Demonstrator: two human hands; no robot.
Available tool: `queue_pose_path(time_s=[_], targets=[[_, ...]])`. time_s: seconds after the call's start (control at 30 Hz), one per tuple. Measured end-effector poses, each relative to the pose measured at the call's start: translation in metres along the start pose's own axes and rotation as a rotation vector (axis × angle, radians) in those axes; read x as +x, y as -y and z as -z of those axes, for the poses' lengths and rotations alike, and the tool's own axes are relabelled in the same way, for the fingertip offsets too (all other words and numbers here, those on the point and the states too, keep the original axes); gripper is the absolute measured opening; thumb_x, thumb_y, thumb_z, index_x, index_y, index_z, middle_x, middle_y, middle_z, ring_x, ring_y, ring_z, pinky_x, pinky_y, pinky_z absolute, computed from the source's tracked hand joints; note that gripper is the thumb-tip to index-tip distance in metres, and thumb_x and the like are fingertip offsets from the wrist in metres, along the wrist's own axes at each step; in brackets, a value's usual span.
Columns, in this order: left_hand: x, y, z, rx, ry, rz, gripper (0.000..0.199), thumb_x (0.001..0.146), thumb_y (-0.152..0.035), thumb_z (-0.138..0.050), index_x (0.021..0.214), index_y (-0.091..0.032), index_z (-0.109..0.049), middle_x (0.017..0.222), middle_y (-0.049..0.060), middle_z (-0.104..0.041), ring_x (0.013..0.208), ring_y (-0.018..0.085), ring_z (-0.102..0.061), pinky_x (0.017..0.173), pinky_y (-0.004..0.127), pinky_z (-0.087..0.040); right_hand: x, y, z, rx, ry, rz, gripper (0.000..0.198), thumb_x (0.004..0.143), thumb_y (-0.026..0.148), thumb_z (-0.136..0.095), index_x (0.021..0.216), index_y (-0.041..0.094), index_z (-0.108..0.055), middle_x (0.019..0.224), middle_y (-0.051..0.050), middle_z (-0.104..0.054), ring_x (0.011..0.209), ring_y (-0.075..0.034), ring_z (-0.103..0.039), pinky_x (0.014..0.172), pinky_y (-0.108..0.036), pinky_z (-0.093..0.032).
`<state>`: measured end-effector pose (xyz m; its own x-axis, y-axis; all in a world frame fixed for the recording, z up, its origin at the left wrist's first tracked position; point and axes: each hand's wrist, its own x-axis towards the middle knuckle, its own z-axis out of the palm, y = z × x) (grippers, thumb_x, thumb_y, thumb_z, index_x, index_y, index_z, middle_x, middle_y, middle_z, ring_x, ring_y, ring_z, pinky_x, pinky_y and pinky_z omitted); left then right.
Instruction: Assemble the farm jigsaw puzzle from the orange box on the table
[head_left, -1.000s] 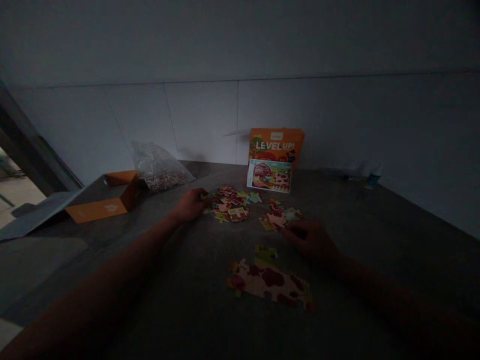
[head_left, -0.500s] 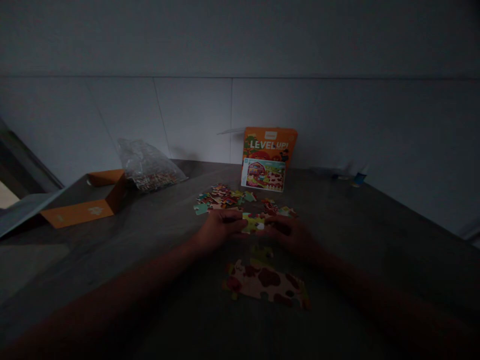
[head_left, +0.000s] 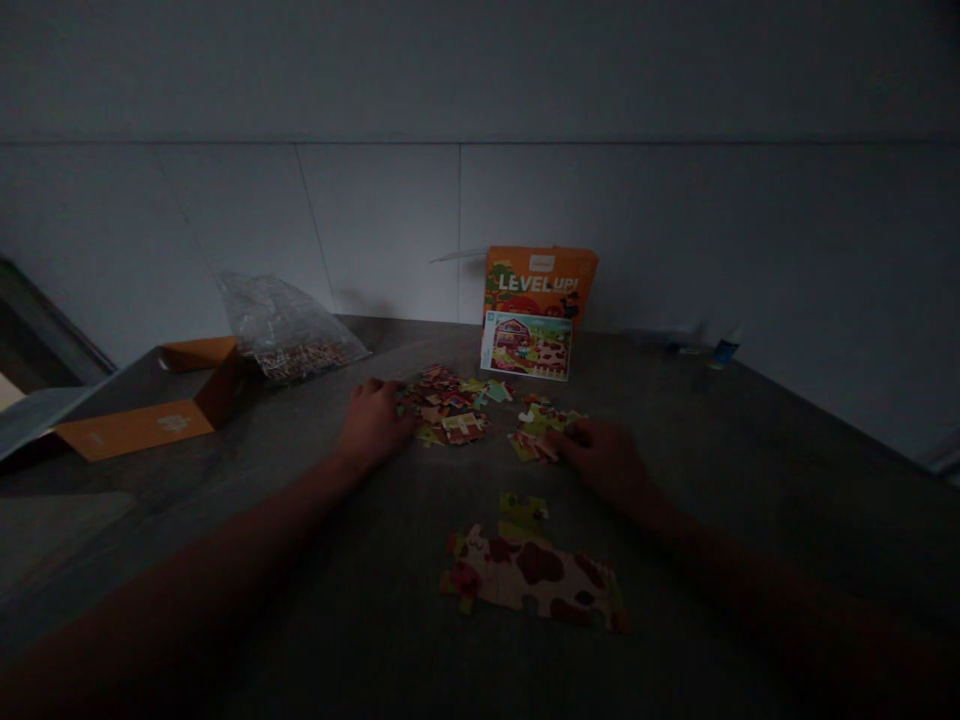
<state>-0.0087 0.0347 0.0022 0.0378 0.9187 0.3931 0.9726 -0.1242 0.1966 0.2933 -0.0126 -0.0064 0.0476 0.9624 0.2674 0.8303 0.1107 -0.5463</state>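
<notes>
My left hand (head_left: 373, 422) rests at the left edge of a heap of puzzle pieces (head_left: 454, 402), its bent fingers mostly hidden behind the back of the hand. To the right of the heap, my right hand (head_left: 606, 458) has thumb and fingers closed at the edge of a puzzle piece (head_left: 534, 446) with pale and yellow-green parts. Several other pieces (head_left: 551, 417) lie just behind it. Nearer me lies a joined section of puzzle with a brown-spotted cow (head_left: 532, 575). A green puzzle piece (head_left: 523, 514) sits against its top edge.
An orange "LEVEL UP!" box (head_left: 541, 275) leans at the wall with a farm picture card (head_left: 526, 346) before it. A clear bag of pieces (head_left: 292, 330) and an open orange box (head_left: 135, 432) stand left. A small blue-and-white item (head_left: 724, 352) is at the far right.
My hands have moved apart from the green-and-white piece they held between them. The left went left to the heap's edge, the right slightly right to the smaller group. The cow section stays put.
</notes>
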Motion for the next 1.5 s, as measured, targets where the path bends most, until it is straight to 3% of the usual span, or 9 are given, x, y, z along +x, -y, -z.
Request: queue_pose_path(time_s=[0.13, 0.5, 0.6, 0.77, 0.93, 1.07, 1.2, 1.4, 1.5], targets=[[0.005, 0.011, 0.0, 0.224, 0.194, 0.026, 0.053, 0.083, -0.049, -0.049, 0.11, -0.008, -0.069, 0.105, 0.021, -0.066, 0.111, 0.036, -0.056, 0.098, 0.044, -0.043, 0.003, -0.001, 0.002, -0.005, 0.018, -0.057, 0.035, 0.083, 0.046, -0.059, 0.064, 0.017, -0.066, 0.068, -0.004, -0.066, 0.063, -0.017, -0.059, 0.057, -0.029, -0.033], [0.013, 0.022, 0.011, 0.145, 0.374, 0.052, 0.049, 0.079, -0.051, -0.055, 0.102, -0.01, -0.07, 0.105, 0.018, -0.07, 0.098, 0.03, -0.066, 0.08, 0.032, -0.05, -0.002, -0.002, 0.0, -0.025, -0.066, 0.023, 0.036, 0.086, 0.043, -0.052, 0.066, 0.017, -0.065, 0.065, -0.004, -0.064, 0.06, -0.017, -0.057, 0.056, -0.029, -0.032], [0.01, 0.018, 0.013, 0.076, 0.33, 0.102, 0.044, 0.078, -0.044, -0.058, 0.106, -0.011, -0.066, 0.102, 0.016, -0.071, 0.092, 0.027, -0.067, 0.07, 0.028, -0.049, -0.003, -0.003, 0.0, 0.0, -0.08, 0.065, 0.037, 0.086, 0.042, -0.051, 0.061, 0.017, -0.062, 0.06, -0.004, -0.062, 0.056, -0.016, -0.055, 0.055, -0.028, -0.032], [0.0, -0.003, 0.018, -0.144, 0.089, 0.11, 0.026, 0.078, -0.022, -0.053, 0.101, -0.016, -0.063, 0.095, 0.01, -0.072, 0.081, 0.022, -0.067, 0.064, 0.026, -0.047, -0.007, 0.001, 0.001, 0.046, -0.068, 0.161, 0.036, 0.085, 0.041, -0.05, 0.061, 0.017, -0.064, 0.059, -0.004, -0.064, 0.055, -0.016, -0.055, 0.054, -0.028, -0.033], [-0.025, -0.039, 0.027, -0.429, -0.032, -0.005, 0.029, 0.082, -0.026, -0.055, 0.109, -0.017, -0.054, 0.084, 0.005, -0.07, 0.066, 0.019, -0.063, 0.06, 0.028, -0.045, -0.016, 0.011, 0.002, 0.197, 0.026, 0.256, 0.033, 0.087, 0.042, -0.052, 0.086, 0.017, -0.074, 0.071, -0.004, -0.07, 0.062, -0.016, -0.059, 0.059, -0.027, -0.039], [-0.051, -0.064, 0.016, -0.823, 0.294, -0.294, 0.035, 0.082, -0.031, -0.062, 0.114, -0.019, -0.054, 0.099, 0.005, -0.07, 0.083, 0.018, -0.066, 0.07, 0.028, -0.051, -0.025, 0.018, 0.0, 0.309, 0.161, 0.324, 0.034, 0.085, 0.043, -0.056, 0.103, 0.019, -0.072, 0.075, -0.003, -0.069, 0.06, -0.014, -0.055, 0.056, -0.026, -0.039], [-0.059, -0.07, 0.007, -0.862, 0.458, -0.44, 0.037, 0.084, -0.029, -0.062, 0.12, -0.022, -0.056, 0.107, 0.005, -0.069, 0.094, 0.02, -0.066, 0.08, 0.03, -0.052, -0.027, 0.02, -0.001, 0.298, 0.223, 0.394, 0.033, 0.086, 0.042, -0.054, 0.066, 0.018, -0.063, 0.061, 0.001, -0.058, 0.056, -0.012, -0.047, 0.055, -0.025, -0.035], [-0.03, -0.042, 0.006, -0.556, 0.101, -0.292, 0.031, 0.086, -0.03, -0.059, 0.114, -0.018, -0.062, 0.115, 0.009, -0.067, 0.109, 0.025, -0.06, 0.096, 0.04, -0.046, -0.013, 0.011, 0.002, 0.182, -0.06, 0.067, 0.038, 0.088, 0.042, -0.049, 0.06, 0.018, -0.06, 0.057, -0.001, -0.059, 0.054, -0.014, -0.052, 0.055, -0.027, -0.034], [-0.016, -0.026, 0.0, -0.351, 0.08, -0.31, 0.044, 0.084, -0.031, -0.061, 0.127, -0.019, -0.058, 0.131, 0.01, -0.06, 0.122, 0.027, -0.053, 0.107, 0.045, -0.036, -0.006, 0.005, 0.004, 0.121, -0.045, -0.031, 0.041, 0.085, 0.043, -0.053, 0.053, 0.019, -0.061, 0.052, -0.002, -0.06, 0.049, -0.015, -0.054, 0.054, -0.028, -0.035]])
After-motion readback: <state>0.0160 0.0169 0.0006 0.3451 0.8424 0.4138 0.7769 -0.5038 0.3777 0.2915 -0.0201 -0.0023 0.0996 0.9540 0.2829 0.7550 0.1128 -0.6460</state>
